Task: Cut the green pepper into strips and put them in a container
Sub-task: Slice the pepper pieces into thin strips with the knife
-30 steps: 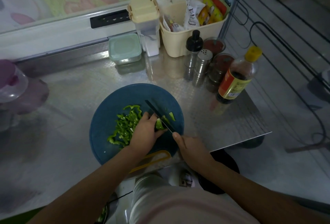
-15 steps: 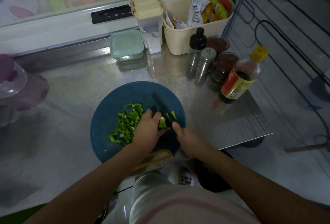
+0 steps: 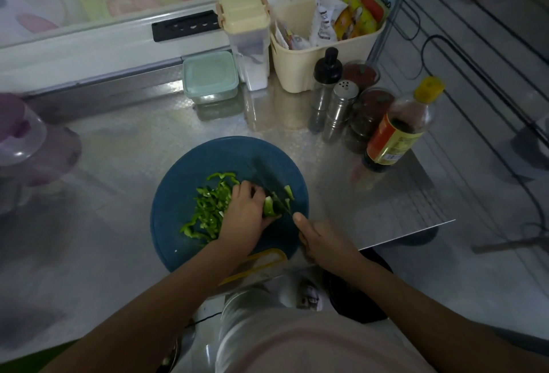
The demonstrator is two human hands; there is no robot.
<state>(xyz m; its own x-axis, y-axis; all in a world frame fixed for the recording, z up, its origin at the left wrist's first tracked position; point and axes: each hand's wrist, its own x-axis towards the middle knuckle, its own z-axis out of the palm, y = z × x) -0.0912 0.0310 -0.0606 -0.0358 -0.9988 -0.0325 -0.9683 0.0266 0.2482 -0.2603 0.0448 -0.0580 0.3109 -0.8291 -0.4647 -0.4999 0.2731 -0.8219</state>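
Pepper piece (image 3: pixel 269 207) pinned under curled left hand (image 3: pixel 245 213), right hand (image 3: pixel 322 240) gripping knife (image 3: pixel 271 184) alongside on board (image 3: pixel 178 194).

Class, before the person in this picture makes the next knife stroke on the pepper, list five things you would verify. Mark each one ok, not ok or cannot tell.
1. The left hand pins the pepper piece to the cutting board: ok.
2. The right hand grips the knife firmly: ok, its fingers are curled round the handle.
3. Left fingertips are tucked back from the blade: cannot tell, the blade is blurred.
4. The cut strips are out of the blade's path: ok, they are piled left of the left hand.
5. An open container is ready beside the board: not ok, the green-lidded box stands by the wall with its lid on.
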